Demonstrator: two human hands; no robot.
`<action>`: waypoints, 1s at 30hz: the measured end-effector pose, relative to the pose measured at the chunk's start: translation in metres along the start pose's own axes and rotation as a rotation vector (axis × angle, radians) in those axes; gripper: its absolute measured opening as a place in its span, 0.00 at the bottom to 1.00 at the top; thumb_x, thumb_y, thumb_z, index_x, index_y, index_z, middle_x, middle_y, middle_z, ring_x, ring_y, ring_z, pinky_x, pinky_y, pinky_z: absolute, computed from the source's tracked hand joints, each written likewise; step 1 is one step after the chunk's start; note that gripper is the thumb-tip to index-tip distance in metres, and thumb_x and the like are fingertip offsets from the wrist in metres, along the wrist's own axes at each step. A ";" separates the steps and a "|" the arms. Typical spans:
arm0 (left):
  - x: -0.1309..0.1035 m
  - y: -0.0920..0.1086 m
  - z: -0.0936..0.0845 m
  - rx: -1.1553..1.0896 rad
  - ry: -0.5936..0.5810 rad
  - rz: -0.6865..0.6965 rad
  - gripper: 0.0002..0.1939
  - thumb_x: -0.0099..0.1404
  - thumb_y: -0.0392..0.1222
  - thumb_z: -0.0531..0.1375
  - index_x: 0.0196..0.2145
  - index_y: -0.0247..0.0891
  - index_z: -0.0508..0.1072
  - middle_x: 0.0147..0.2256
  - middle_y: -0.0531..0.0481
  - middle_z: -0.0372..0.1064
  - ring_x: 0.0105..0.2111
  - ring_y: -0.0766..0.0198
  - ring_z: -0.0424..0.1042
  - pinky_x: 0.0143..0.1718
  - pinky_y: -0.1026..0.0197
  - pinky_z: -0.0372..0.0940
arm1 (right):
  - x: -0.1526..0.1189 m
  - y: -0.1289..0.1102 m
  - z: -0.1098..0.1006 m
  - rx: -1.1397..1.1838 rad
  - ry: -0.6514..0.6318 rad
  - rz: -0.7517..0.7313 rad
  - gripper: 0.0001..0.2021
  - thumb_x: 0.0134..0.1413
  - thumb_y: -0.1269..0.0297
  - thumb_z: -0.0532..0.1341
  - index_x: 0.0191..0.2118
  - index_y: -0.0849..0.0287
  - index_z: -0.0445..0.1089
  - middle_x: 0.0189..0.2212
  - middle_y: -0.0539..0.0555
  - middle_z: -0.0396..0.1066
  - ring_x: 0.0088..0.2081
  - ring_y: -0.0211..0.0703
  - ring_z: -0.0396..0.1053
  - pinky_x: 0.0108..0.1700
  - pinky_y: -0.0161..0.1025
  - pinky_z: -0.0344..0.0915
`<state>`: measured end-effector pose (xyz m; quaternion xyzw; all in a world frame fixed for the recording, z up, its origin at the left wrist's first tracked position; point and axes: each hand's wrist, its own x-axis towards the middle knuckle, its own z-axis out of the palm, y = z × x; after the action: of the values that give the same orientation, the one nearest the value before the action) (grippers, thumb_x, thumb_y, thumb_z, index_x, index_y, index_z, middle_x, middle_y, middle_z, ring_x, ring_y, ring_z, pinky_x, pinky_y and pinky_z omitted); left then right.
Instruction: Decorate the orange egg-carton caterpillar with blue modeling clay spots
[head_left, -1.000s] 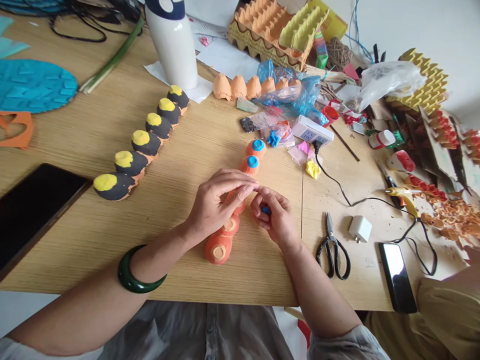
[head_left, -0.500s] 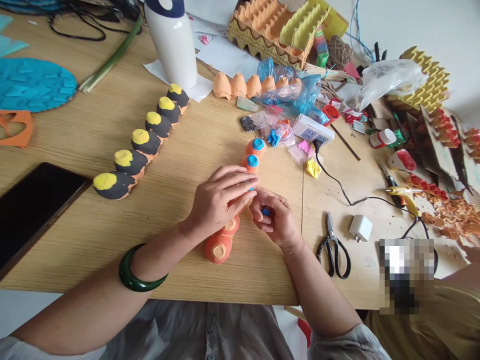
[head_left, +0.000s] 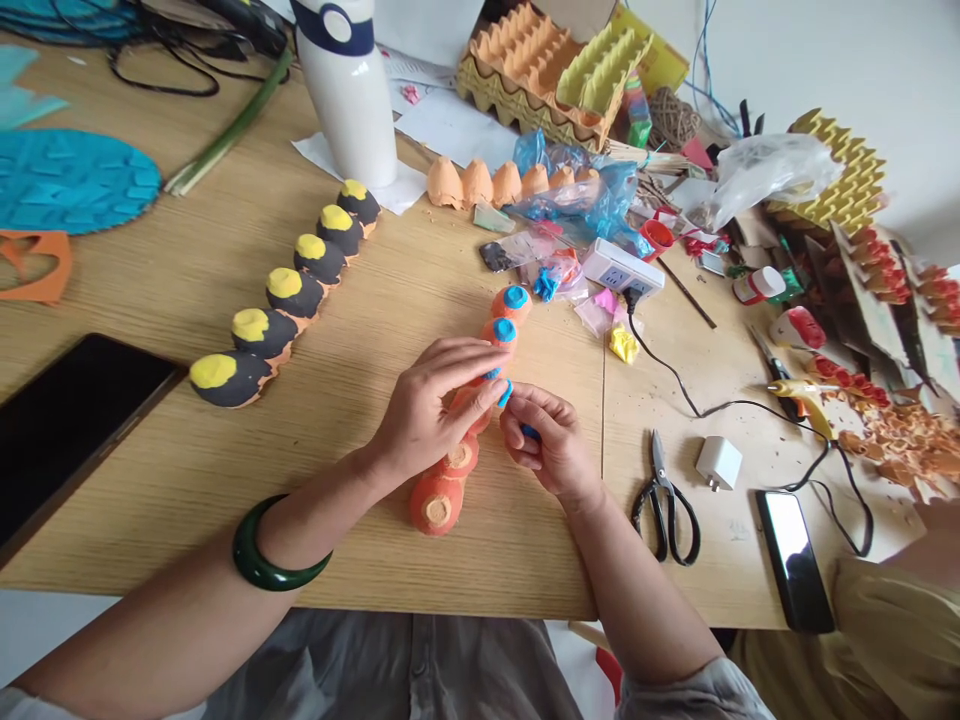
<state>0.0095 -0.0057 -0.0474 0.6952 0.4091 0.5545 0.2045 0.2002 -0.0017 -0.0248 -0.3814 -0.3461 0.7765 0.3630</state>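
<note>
An orange-red egg-carton strip (head_left: pixel 437 503) runs away from me on the wooden table (head_left: pixel 360 350), its far cups topped with blue clay (head_left: pixel 504 330) and its near ones bare on top. My left hand (head_left: pixel 431 405) lies over the middle cups, fingers stretched out, its thumb near a small blue piece (head_left: pixel 505 393). My right hand (head_left: pixel 546 435) is closed beside the strip, with thumb and index finger at that small piece and a blue clay lump (head_left: pixel 529 433) showing between its curled fingers.
To the left are a black-and-yellow cup strip (head_left: pixel 281 330), a dark phone or tablet (head_left: pixel 75 430) and a blue oval (head_left: pixel 75 180). Scissors (head_left: pixel 661 500), a charger (head_left: pixel 719 462) and another phone (head_left: pixel 795 560) lie right. Behind are a power strip (head_left: pixel 619 268) and white bottle (head_left: pixel 352 110).
My left fingers have shifted slightly off the middle cups, so more blue clay shows. A small blue piece now shows between my left thumb and right fingertips. The view has moved slightly.
</note>
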 end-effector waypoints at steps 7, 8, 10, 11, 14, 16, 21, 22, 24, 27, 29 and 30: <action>0.000 -0.001 0.003 0.076 0.051 0.138 0.09 0.81 0.39 0.68 0.52 0.46 0.89 0.49 0.49 0.90 0.55 0.55 0.85 0.59 0.50 0.82 | -0.001 -0.002 0.000 0.046 -0.082 0.083 0.09 0.59 0.58 0.72 0.40 0.57 0.78 0.18 0.39 0.65 0.18 0.27 0.38 0.18 0.28 0.38; 0.001 0.000 0.002 0.072 0.058 0.123 0.07 0.81 0.39 0.69 0.50 0.47 0.89 0.48 0.50 0.90 0.54 0.55 0.85 0.59 0.49 0.82 | -0.001 -0.002 0.000 0.048 -0.090 0.083 0.10 0.60 0.57 0.73 0.39 0.56 0.77 0.19 0.39 0.65 0.18 0.27 0.38 0.18 0.28 0.38; 0.002 0.003 0.000 0.032 0.068 0.083 0.04 0.80 0.41 0.71 0.46 0.47 0.89 0.45 0.50 0.90 0.53 0.54 0.85 0.58 0.49 0.83 | -0.001 -0.002 0.000 0.049 -0.109 0.076 0.14 0.61 0.52 0.75 0.38 0.56 0.75 0.19 0.40 0.65 0.19 0.27 0.38 0.18 0.28 0.38; 0.003 0.004 -0.001 0.003 0.071 0.065 0.04 0.79 0.41 0.71 0.44 0.47 0.89 0.44 0.50 0.90 0.53 0.54 0.85 0.58 0.49 0.83 | -0.001 -0.001 0.000 0.051 -0.119 0.074 0.16 0.60 0.50 0.76 0.38 0.56 0.74 0.19 0.39 0.65 0.19 0.26 0.38 0.18 0.28 0.38; 0.002 0.004 0.000 -0.069 0.073 0.028 0.04 0.79 0.41 0.72 0.43 0.47 0.89 0.44 0.50 0.89 0.52 0.55 0.85 0.58 0.51 0.82 | -0.001 0.000 0.000 0.066 -0.139 0.088 0.21 0.58 0.46 0.81 0.39 0.55 0.75 0.19 0.38 0.64 0.19 0.26 0.36 0.18 0.27 0.36; 0.001 0.003 0.001 -0.092 0.069 0.014 0.04 0.79 0.43 0.72 0.47 0.47 0.90 0.47 0.49 0.90 0.53 0.55 0.84 0.59 0.51 0.81 | 0.000 0.000 -0.001 0.083 -0.140 0.090 0.22 0.56 0.47 0.83 0.40 0.55 0.77 0.19 0.36 0.62 0.19 0.26 0.35 0.17 0.27 0.36; -0.002 0.002 0.002 -0.102 0.026 -0.020 0.13 0.79 0.50 0.72 0.56 0.46 0.90 0.53 0.45 0.89 0.57 0.53 0.84 0.63 0.49 0.81 | 0.001 0.000 -0.003 0.088 -0.122 0.071 0.21 0.57 0.47 0.83 0.42 0.56 0.80 0.19 0.36 0.61 0.19 0.26 0.34 0.17 0.28 0.36; -0.002 0.002 0.002 -0.096 0.019 -0.025 0.13 0.79 0.50 0.72 0.56 0.46 0.90 0.53 0.45 0.89 0.57 0.52 0.84 0.63 0.49 0.81 | 0.001 0.000 -0.003 0.085 -0.117 0.072 0.21 0.57 0.47 0.83 0.42 0.56 0.79 0.19 0.36 0.61 0.19 0.26 0.34 0.17 0.28 0.36; -0.001 0.002 0.001 -0.079 0.012 -0.023 0.11 0.79 0.48 0.72 0.54 0.45 0.90 0.53 0.45 0.89 0.57 0.52 0.85 0.63 0.48 0.81 | 0.001 0.000 -0.003 0.078 -0.113 0.073 0.21 0.57 0.46 0.82 0.40 0.56 0.78 0.19 0.36 0.62 0.19 0.26 0.35 0.17 0.28 0.36; 0.000 0.003 0.001 -0.068 0.001 0.008 0.07 0.81 0.43 0.69 0.50 0.46 0.91 0.50 0.47 0.90 0.55 0.54 0.85 0.61 0.49 0.81 | 0.001 -0.001 -0.003 0.066 -0.121 0.062 0.22 0.58 0.45 0.81 0.35 0.56 0.74 0.19 0.37 0.62 0.19 0.26 0.35 0.17 0.28 0.38; 0.001 0.003 0.001 -0.085 0.014 0.009 0.07 0.80 0.41 0.69 0.48 0.46 0.90 0.47 0.49 0.90 0.54 0.55 0.86 0.60 0.50 0.81 | 0.002 -0.001 -0.002 0.060 -0.119 0.055 0.24 0.59 0.44 0.80 0.32 0.56 0.72 0.19 0.38 0.62 0.19 0.25 0.36 0.17 0.28 0.38; 0.000 0.003 0.002 -0.101 0.025 -0.001 0.06 0.80 0.40 0.70 0.46 0.46 0.90 0.47 0.49 0.90 0.53 0.55 0.86 0.60 0.51 0.81 | 0.002 -0.001 -0.002 0.059 -0.116 0.056 0.25 0.59 0.44 0.80 0.31 0.56 0.71 0.19 0.38 0.62 0.19 0.25 0.36 0.17 0.27 0.38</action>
<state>0.0119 -0.0067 -0.0454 0.6768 0.3837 0.5829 0.2344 0.2017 0.0008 -0.0259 -0.3345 -0.3325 0.8171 0.3316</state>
